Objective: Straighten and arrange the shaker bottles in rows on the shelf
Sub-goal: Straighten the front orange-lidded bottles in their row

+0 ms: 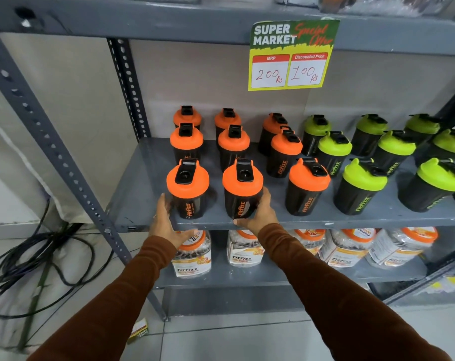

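Note:
Black shaker bottles stand in rows on a grey metal shelf [143,178]. Several on the left have orange lids, several on the right have green lids [361,175]. My left hand [165,222] rests against the left side of the front-left orange-lidded bottle [187,188]. My right hand [260,212] grips the lower right side of the second front orange-lidded bottle [243,188]. Both bottles stand upright at the shelf's front edge, labels facing me. A third front orange-lidded bottle [307,188] stands to the right, slightly tilted in view.
A supermarket price sign [291,54] hangs from the shelf above. Plastic jars with orange lids [192,254] fill the shelf below. Perforated grey uprights [51,147] frame the rack. Black cables [38,259] lie on the floor at left.

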`<state>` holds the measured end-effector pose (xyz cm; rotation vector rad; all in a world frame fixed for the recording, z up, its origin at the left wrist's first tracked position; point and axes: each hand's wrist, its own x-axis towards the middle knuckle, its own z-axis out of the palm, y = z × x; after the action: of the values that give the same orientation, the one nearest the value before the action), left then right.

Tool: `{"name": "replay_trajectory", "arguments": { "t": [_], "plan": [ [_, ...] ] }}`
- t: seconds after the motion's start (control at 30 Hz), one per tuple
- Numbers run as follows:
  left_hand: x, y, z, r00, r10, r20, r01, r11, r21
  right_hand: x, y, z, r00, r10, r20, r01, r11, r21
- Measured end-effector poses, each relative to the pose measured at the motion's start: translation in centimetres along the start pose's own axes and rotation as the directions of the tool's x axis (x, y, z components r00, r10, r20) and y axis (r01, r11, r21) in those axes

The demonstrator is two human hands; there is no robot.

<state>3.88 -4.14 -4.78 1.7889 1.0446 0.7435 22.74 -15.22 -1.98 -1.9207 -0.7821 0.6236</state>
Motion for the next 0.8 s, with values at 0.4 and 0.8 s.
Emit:
{"name": "replay_trajectory", "arguments": {
  "t": [0.4, 0.8],
  "plan": [
    [-4.4, 7.9, 2.1, 0.701, 0.678, -0.222, -0.331, 0.585, 0.74, -14.4, 1.9, -2.5, 0.895, -0.246, 0.373, 0.387, 0.843, -0.373],
    [-4.2, 7.6, 1.3, 0.893, 0.223, -0.391, -0.095, 0.942, 0.321, -15.9, -2.0, -4.4, 0.795, -0.55, 0.254, 0.603, 0.764, -0.232]
  ]
}}
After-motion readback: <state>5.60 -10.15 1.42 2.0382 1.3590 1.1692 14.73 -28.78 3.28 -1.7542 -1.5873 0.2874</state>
